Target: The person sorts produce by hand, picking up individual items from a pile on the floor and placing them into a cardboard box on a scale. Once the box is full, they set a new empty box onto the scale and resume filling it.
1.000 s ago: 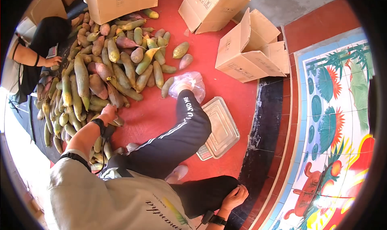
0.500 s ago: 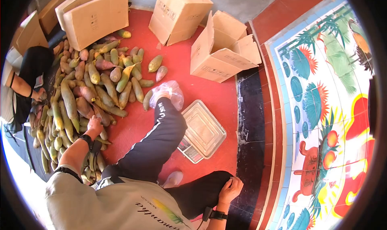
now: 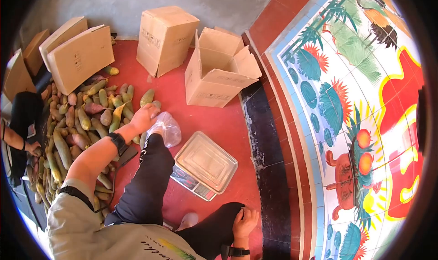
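My left hand (image 3: 144,117) reaches out over my left knee. Its curled fingers touch the left edge of a clear plastic bag (image 3: 168,128) lying by my foot. Whether they grip the bag or something from the pile is hidden. Just left of the hand spreads a heap of long green, yellow and purplish vegetables (image 3: 82,118) on the red floor. My right hand (image 3: 245,221) rests on my right knee in black trousers and holds nothing. A scale with a steel tray (image 3: 206,162) sits between my legs, right of the bag.
One open cardboard box (image 3: 218,73) and a closed one (image 3: 164,39) stand beyond the scale, with more boxes (image 3: 80,54) at the back left. Another person's arm (image 3: 18,143) works at the pile's left edge. A painted tile wall (image 3: 365,105) rises on the right.
My left hand has left the vegetable pile and moved right to the plastic bag. The view has swung right. My right hand has stayed on my knee.
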Demonstrator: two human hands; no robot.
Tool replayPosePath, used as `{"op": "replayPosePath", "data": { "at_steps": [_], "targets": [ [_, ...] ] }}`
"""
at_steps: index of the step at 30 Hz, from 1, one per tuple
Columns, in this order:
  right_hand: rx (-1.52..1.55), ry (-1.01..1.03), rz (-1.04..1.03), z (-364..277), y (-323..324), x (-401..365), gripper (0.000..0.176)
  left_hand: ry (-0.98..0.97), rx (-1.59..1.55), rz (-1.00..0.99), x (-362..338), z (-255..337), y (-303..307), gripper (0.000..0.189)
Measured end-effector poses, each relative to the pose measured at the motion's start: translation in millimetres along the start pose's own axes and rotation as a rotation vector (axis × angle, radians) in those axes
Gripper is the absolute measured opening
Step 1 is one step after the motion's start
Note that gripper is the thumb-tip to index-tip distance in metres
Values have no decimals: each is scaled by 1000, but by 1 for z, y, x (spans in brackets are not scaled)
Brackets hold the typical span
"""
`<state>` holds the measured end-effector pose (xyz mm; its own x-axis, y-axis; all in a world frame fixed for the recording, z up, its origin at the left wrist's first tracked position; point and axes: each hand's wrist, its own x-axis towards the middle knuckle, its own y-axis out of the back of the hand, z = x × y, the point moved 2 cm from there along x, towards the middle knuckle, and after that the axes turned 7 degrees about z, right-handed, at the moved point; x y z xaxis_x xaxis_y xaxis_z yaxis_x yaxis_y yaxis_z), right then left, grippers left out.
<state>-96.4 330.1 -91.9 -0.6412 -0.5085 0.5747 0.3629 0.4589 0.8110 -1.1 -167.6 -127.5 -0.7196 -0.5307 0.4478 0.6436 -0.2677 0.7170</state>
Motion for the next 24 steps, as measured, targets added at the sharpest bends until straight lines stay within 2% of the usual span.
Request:
{"op": "replayPosePath", "data": {
  "at_steps": [6, 7, 10, 11, 20, 21, 23, 24],
  "targets": [
    [72, 4, -110, -9, 1, 13, 9, -149, 30, 21, 102, 39, -50, 44],
    [78, 62, -28, -6, -4, 12, 8, -158, 51, 1, 118, 43, -60, 48],
    [99, 23, -44, 0, -10, 13, 8, -180, 130, 58, 167, 48, -92, 54],
    [128, 8, -69, 0, -9, 15, 9, -112, 133, -41, 183, 52, -98, 63],
    [118, -90, -165, 6, -7, 19, 13, -25, 274, -25, 268, 82, -152, 81],
    [120, -105, -185, 6, -8, 21, 14, -22, 272, -19, 274, 81, -157, 81],
    [136, -107, -186, 6, -9, 24, 14, 95, 277, -185, 278, 78, -165, 62],
    [155, -115, -188, 6, -9, 25, 14, 98, 278, -186, 277, 77, -167, 62]
  ]
}}
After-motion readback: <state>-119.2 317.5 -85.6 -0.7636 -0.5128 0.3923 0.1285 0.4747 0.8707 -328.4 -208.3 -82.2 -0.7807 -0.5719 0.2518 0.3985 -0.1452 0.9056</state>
